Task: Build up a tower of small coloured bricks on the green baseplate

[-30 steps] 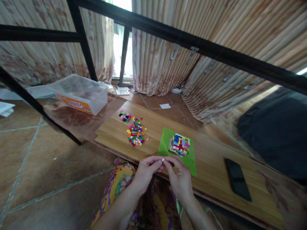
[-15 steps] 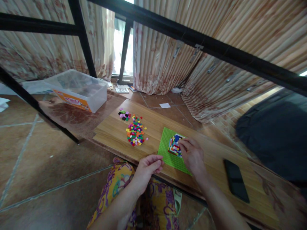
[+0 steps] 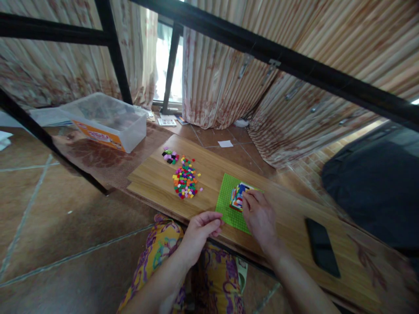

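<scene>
Head: clear bin (image 3: 135,131), contents unclear; left fingers (image 3: 212,216) narrow, right fingers (image 3: 252,201) pinched at bricks (image 3: 236,197).

A long wood-grained board (image 3: 291,218) is laid slantwise over a brown floral-patterned cover (image 3: 98,159), which is left showing beyond both of its ends. Near the board's left end, a small cluster of toy bricks (image 3: 170,155) in pink, black and green is gathered. Just beside it, a larger heap of tiny multicoloured bricks (image 3: 185,179) is spread, with a few loose pieces strewn along its right side. Toward the middle, a green studded baseplate (image 3: 225,209) is set flat. Toward the right end, well apart from it, a black smartphone (image 3: 322,247) is placed.
</scene>
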A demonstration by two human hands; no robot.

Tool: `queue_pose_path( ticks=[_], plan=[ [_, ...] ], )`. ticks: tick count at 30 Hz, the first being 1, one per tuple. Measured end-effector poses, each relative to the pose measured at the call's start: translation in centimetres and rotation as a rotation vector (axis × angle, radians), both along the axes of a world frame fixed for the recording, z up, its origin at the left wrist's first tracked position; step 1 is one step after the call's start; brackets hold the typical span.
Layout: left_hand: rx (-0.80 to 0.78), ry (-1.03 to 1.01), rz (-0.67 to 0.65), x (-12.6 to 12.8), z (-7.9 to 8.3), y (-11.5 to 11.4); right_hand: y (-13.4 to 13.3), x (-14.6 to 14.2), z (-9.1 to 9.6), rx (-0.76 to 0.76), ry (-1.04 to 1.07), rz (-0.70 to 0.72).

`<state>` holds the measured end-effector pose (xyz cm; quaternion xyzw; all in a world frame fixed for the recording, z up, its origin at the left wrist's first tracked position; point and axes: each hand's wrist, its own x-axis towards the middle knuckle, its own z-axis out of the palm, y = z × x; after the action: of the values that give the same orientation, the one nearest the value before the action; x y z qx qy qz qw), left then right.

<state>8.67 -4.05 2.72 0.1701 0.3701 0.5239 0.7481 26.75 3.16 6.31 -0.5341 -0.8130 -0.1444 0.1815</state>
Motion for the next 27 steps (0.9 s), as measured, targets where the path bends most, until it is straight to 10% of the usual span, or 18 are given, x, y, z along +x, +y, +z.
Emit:
queue_pose_path(
  ticks=[10,18,27],
  plan=[
    [0.027,0.055,0.003,0.0,-0.3,-0.1,-1.0,0.1,-1.4,0.015,-0.039,-0.024],
    [0.040,0.044,0.032,0.0,0.0,-0.5,-3.3,-1.5,-1.0,0.080,0.445,-0.056],
    [-0.030,-0.043,0.298,-0.9,-0.1,-0.1,-3.3,-7.8,-3.3,-0.303,0.626,0.070]
  ],
)
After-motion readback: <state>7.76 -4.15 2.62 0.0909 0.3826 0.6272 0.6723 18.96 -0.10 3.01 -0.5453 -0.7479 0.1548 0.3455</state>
